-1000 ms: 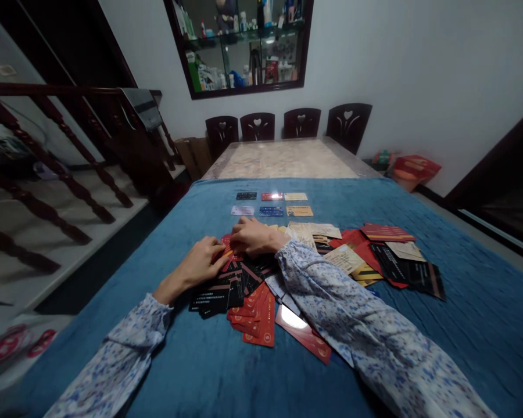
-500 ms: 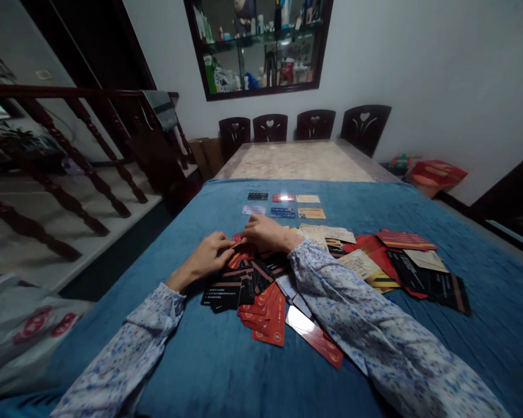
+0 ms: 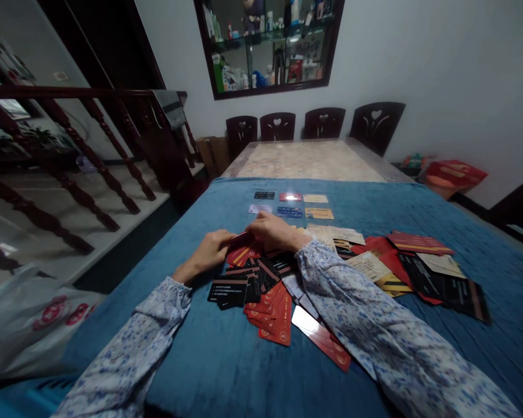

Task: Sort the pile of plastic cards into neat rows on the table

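My left hand [image 3: 210, 253] and my right hand [image 3: 273, 231] meet over a pile of cards on a blue cloth. Between them a red card [image 3: 240, 236] is tilted up, pinched by the left thumb and fingers at one end. The right fingers close on its other end, partly hidden. Just beneath lie red and yellow cards [image 3: 243, 254]. Nearer to me are fanned black cards [image 3: 233, 288] and red cards [image 3: 280, 316]. Beside my right forearm lies a shiny red card [image 3: 320, 337].
Two rows of single cards, among them a blue card [image 3: 289, 212], lie beyond my hands. A mixed heap of cards [image 3: 422, 264] spreads to the right. Dark chairs [image 3: 325, 123] stand behind the table; a white plastic bag [image 3: 30, 325] is at the left.
The view has swung slightly left, so everything sits further right. The red card between my hands is raised and tilted more; my hands remain close together over the pile.
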Tool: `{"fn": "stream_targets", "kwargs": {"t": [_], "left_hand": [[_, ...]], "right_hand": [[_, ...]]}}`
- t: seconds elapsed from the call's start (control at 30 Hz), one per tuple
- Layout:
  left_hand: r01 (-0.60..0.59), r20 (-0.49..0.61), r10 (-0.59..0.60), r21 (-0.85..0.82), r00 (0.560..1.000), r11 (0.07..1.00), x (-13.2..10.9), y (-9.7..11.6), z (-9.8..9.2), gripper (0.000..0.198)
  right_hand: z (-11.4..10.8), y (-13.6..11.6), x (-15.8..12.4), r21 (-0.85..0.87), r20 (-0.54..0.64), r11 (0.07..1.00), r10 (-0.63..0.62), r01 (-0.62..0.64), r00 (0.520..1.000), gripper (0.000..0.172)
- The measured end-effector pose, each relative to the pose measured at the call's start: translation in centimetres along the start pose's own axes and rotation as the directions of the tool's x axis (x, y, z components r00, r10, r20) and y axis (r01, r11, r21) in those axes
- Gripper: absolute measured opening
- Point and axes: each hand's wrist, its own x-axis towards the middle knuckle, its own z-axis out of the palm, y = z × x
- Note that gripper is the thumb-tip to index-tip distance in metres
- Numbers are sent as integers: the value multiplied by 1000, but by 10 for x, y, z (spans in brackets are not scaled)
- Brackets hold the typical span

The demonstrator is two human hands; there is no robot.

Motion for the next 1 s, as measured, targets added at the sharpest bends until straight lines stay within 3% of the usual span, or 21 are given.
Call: {"fn": "stream_targets", "kwargs": {"t": [0.2, 0.37, 0.73, 1.0], "left_hand": [[24, -57, -24, 6, 998, 1000, 2, -5, 3, 36], [20, -47, -21, -22, 999, 1000, 1, -7, 2, 45], [34, -49, -35, -8, 998, 999, 0, -12, 4, 53], [69, -131, -75, -47, 989, 996, -1, -13, 9, 51]], "right_hand": [[4, -5, -1, -45, 24, 993, 113, -112, 993, 20], [5, -9, -1, -87, 27, 980, 183, -180, 983, 28], [3, -10, -4, -89, -20, 988, 126, -127, 992, 37], [2, -11, -5, -137, -44, 983, 115, -120, 992, 38]]}}
